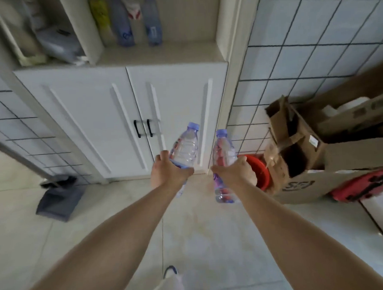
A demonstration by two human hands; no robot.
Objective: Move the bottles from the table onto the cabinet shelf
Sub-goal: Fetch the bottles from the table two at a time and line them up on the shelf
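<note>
Carrying is the step in hand: two water bottles are held out toward the cabinet. The left hand (165, 171) is clenched round the left bottle (185, 148), and the right hand (235, 172) is wrapped round the right bottle (224, 152); both bottles are tilted, caps pointing toward 12 o'clock. The open cabinet shelf (159, 53) is seen at 12 o'clock, above the closed white doors (124, 116), with two blue bottles (123, 28) already stood at its back. A lift up and forward is judged to be needed next, with each bottle set upright on the bare front of the shelf. No desk is in view. Fingertips are hidden behind the bottles, and the shelf items are blurred and cut off at the top.
</note>
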